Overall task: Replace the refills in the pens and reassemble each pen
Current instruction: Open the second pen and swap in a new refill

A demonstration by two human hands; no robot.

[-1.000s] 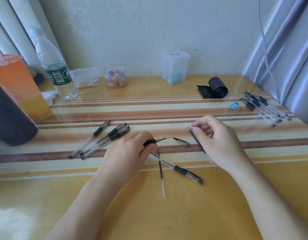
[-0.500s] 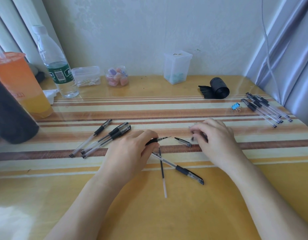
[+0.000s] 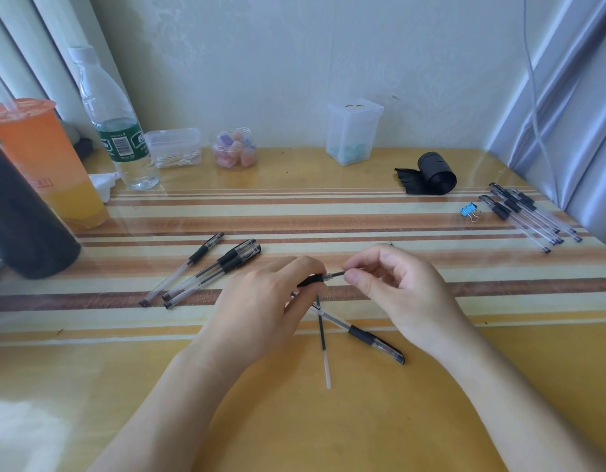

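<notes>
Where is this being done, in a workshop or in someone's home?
Most likely a desk at home, pushed against a wall. Curtains hang at the side, and everyday things stand along the back: a water bottle, an orange drink cup and a tub of cotton swabs.

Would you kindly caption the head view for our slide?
Left hand holds a pen while right hand caps its tip.

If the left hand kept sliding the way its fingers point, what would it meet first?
Most likely the right hand's fingertips, pinching the pen tip just beyond the left hand. Depth looks matched, though one view can't confirm.
</notes>
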